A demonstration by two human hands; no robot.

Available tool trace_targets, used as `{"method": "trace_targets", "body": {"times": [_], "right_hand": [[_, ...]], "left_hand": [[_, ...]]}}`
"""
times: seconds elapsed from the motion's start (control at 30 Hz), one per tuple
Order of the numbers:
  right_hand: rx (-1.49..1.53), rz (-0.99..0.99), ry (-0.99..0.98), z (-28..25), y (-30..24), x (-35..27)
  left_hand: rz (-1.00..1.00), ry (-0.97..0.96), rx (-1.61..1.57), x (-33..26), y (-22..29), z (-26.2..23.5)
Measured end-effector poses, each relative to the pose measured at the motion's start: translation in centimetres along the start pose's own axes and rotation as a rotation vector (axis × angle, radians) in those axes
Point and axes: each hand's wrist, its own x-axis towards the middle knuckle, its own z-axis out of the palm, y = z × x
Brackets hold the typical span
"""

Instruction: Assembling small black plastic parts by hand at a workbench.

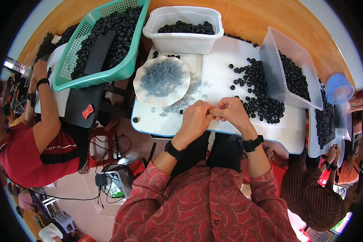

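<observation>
Closely holding left hand and right hand fingertip to fingertip over the near edge of the white table, pinching, cannot tell what; with black beads just beyond the right hand, and translucent pieces ahead, leftward.

Indistinct contents between the fingertips

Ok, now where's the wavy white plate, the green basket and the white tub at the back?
Wavy white plate (161,101): head view, on its near rim.
Green basket (101,80): head view, on its near wall.
White tub (182,43): head view, on its front wall.
</observation>
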Motion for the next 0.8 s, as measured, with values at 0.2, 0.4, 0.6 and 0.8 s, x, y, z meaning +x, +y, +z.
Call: {"method": "trace_targets", "body": {"times": [0.2, 0.4, 0.6, 0.8], "right_hand": [[0.041, 0.015, 0.005, 0.0, -0.2, -0.2], [0.024, 0.006, -0.02, -0.3, -0.1, -0.3], [-0.044, 0.049, 0.01, -0.1, -0.1, 0.1], [-0.153, 0.058, 0.022, -0.2, -0.2, 0.3]], "left_hand": [[-0.055, -0.006, -0.209, -0.6, 0.9, -1.2], [0.094, -0.034, -0.119, -0.5, 0.3, -0.9], [0.138, -0.02, -0.064, -0.3, 0.4, -0.7], [0.109, -0.042, -0.059, 0.1, 0.4, -0.4]]}}
